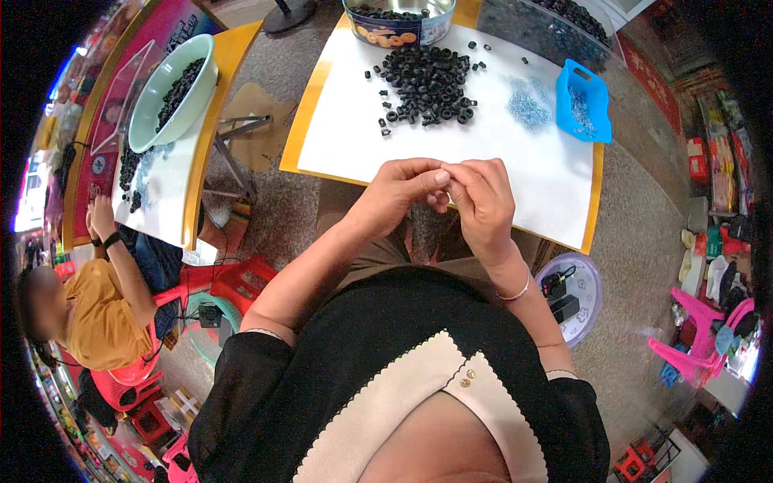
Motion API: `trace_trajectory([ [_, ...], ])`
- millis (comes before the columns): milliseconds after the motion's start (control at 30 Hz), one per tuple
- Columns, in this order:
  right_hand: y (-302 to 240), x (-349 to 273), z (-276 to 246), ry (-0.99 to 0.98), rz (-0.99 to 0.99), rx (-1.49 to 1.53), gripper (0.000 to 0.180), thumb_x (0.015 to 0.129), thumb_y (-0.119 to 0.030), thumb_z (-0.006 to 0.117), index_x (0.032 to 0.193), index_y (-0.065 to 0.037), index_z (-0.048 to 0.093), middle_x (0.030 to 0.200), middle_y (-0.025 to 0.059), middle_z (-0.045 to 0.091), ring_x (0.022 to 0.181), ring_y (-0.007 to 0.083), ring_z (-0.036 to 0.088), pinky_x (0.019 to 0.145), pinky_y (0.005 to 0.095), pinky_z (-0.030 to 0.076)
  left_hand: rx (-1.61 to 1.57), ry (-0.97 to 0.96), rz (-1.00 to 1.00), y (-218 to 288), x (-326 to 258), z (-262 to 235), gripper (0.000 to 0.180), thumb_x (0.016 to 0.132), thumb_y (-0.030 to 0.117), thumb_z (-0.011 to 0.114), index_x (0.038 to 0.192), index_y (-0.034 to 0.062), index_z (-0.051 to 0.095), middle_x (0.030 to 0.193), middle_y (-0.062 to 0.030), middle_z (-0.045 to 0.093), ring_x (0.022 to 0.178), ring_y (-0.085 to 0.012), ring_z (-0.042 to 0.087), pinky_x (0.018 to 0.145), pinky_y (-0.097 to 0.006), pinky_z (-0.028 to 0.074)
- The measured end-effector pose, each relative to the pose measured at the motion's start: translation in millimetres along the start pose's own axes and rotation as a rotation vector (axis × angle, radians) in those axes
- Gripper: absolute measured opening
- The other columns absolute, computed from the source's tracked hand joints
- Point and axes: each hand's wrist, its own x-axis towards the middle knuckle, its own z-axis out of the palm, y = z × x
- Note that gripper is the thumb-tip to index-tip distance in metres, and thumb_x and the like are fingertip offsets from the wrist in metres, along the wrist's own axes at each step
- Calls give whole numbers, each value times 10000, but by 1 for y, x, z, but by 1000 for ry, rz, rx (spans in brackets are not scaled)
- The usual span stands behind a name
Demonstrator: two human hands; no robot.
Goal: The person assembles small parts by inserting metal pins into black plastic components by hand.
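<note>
Sitting at my white-topped table (451, 145), I face a heap of black rubber rings (427, 84), a round tin (398, 28) behind it and a blue scoop tray (584, 101) to the right. My left hand (394, 193) and right hand (483, 201) meet fingertip to fingertip above the near edge, pinching something tiny, perhaps a ring, mostly hidden.

To my left a co-worker in an orange top (97, 318) sits at another table w/ a pale green bowl (171, 90) of black bits. Red plastic stools (233, 282) stand betw. us on the speckled floor. By my right elbow, a clear round tub (581, 299) holds dark items. Far right: pink plastic chair (699, 342), cluttered shelves (721, 173).
</note>
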Motion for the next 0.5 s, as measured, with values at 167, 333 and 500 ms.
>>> trace_trajectory([
  [167, -3, 0, -8, -111, 200, 241, 269, 755, -10, 626, 1023, -32, 629, 850, 67, 552, 776, 208, 531, 681, 295, 452, -160, -63, -74, -4, 6, -5, 254, 911, 166, 554, 1048, -40, 611, 838, -56, 622, 714, -107, 568, 653, -234, 488],
  [333, 0, -6, -9, -46, 517, 514, 247, 800, -19, 599, 1044, -47, 629, 825, 50, 530, 748, 140, 523, 681, 252, 441, -238, -23, -62, -4, 6, -1, 263, 923, 158, 530, 1079, -46, 588, 842, -55, 602, 714, -107, 548, 659, -239, 484],
  [500, 1, -6, -4, -69, 451, 420, 209, 824, -32, 587, 1028, -51, 631, 804, 43, 531, 732, 124, 519, 661, 242, 437, -292, 40, -44, -5, 6, 1, 259, 931, 149, 511, 1096, -41, 575, 840, -51, 584, 707, -103, 520, 639, -230, 462],
])
